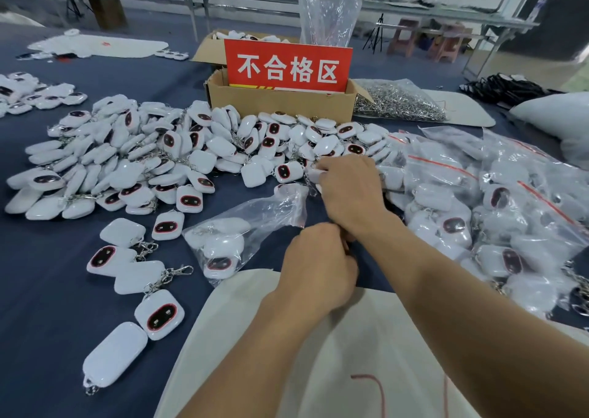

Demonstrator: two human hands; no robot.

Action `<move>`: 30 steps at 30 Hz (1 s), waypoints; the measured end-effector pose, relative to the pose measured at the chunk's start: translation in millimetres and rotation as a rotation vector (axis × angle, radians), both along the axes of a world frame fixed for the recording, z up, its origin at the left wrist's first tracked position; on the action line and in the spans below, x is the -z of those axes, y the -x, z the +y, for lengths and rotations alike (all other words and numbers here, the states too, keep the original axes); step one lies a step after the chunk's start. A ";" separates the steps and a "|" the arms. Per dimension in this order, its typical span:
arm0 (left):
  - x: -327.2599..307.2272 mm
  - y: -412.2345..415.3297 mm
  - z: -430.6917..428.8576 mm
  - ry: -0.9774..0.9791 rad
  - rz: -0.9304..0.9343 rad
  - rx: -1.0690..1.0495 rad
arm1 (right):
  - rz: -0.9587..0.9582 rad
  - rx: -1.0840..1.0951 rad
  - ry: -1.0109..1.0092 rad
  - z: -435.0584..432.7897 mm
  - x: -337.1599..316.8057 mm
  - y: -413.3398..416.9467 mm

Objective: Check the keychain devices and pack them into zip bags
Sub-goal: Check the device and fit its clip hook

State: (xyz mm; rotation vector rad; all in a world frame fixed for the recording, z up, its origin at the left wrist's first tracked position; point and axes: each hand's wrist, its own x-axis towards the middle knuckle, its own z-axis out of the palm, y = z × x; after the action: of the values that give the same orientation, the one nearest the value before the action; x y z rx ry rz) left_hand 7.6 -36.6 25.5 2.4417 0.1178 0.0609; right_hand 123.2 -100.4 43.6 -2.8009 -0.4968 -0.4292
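Currently the step looks like fetching one more device for a part-filled bag. Toward the near left corner of the worktop (pixel 47 274) lie six keychain devices (pixel 159 319) set apart from the rest, some face up and some face down. Behind them, across the left and middle, a heap (pixel 143 162) of loose ones holds far too many to count. One open zip bag (pixel 255 223) lies just left of centre, with three devices that I can make out inside. Toward the far edge stands one cardboard box (pixel 280 102) carrying one red sign (pixel 288 65), with a second box behind it.

The left grip (pixel 318 264) sits curled at the bag's mouth corner. Its fingers are turned away, so I cannot tell whether it pinches the plastic. The right grip (pixel 350 191) is at the heap's right end, fingers closed around one white device (pixel 314 175).

To do this well, I judge: lift that device clear of its neighbours' chains, turn it to check the dark face, and hold the bag's mouth wide before sliding it in.

Farther right, one bag of metal rings (pixel 398 102) lies near the far edge. Packed bags (pixel 446 169) pile up along the right edge, with at least four red zip strips showing; the total cannot be counted.
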 end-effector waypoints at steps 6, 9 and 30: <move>-8.0 -4.9 1.9 0.507 -0.003 -0.189 | 0.021 0.135 -0.520 -54.2 -1.1 75.8; -13.7 -6.4 -3.3 0.973 0.195 -0.197 | 0.097 0.093 -0.746 -70.5 3.4 117.0; -5.9 0.2 -18.4 0.832 0.083 0.033 | 0.551 0.190 -1.299 -97.0 12.7 109.7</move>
State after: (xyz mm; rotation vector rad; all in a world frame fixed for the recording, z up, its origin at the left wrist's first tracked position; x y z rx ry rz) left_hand 7.5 -55.0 31.3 1.6140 0.1103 -0.0898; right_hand 13.5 -197.4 30.9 -1.5655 0.1690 0.0408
